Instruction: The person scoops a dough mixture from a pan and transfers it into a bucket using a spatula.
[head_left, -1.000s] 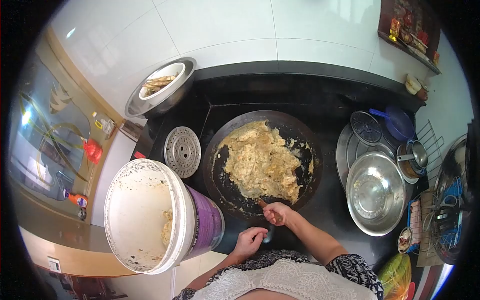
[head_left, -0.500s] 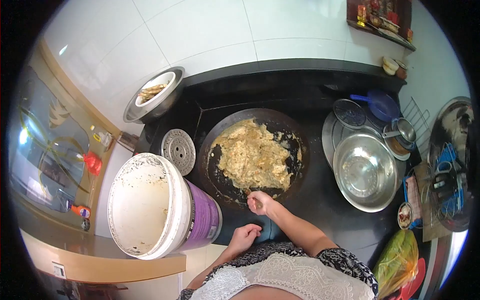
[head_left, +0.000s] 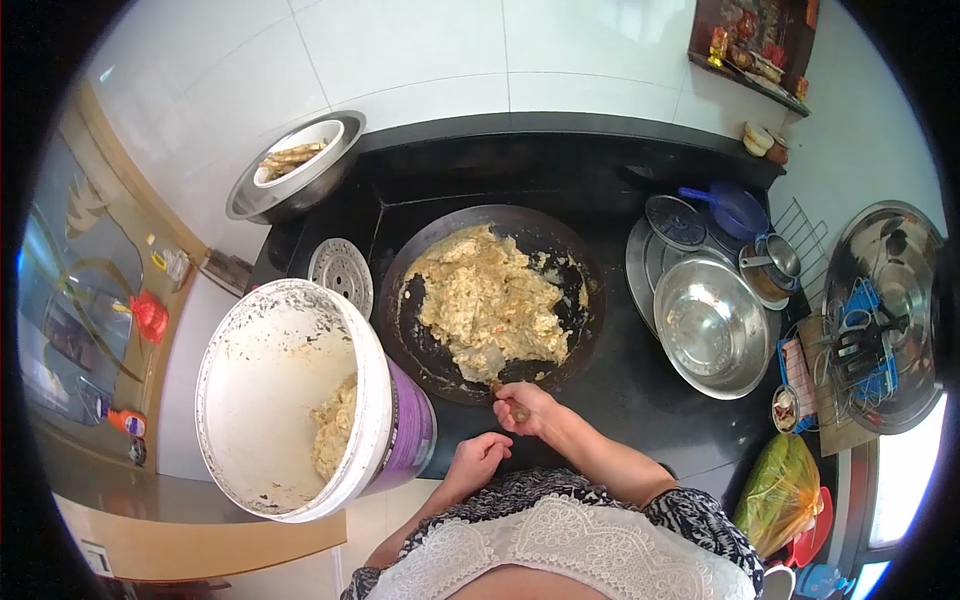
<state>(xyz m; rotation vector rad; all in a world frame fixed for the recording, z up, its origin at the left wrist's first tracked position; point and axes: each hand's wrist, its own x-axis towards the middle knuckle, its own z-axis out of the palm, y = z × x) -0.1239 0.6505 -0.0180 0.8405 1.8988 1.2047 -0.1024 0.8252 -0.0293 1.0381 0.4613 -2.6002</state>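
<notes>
A large dark wok (head_left: 587, 300) is set into the black counter, with a pale, lumpy food mass (head_left: 490, 300) heaped in it. My right hand (head_left: 523, 408) is closed round the wooden handle of a spatula at the wok's near edge; the blade is partly covered by the food. Just left of it and lower, my left hand (head_left: 479, 461) is loosely closed near the counter's front edge, and nothing shows in it. A white and purple bucket (head_left: 280, 350), tilted at the left of the wok, has some of the same food inside.
Behind the bucket lies a perforated steel disc (head_left: 341, 275). A metal basin (head_left: 245, 195) with a white bowl of sticks stands at the back left. On the right are a steel bowl (head_left: 712, 325), a blue strainer (head_left: 738, 210), a wire rack and a bagged green vegetable (head_left: 775, 490).
The camera view has shifted, moving the scene within the frame. My right hand keeps its hold on the handle, with a pale part of the blade now showing at the food's near edge.
</notes>
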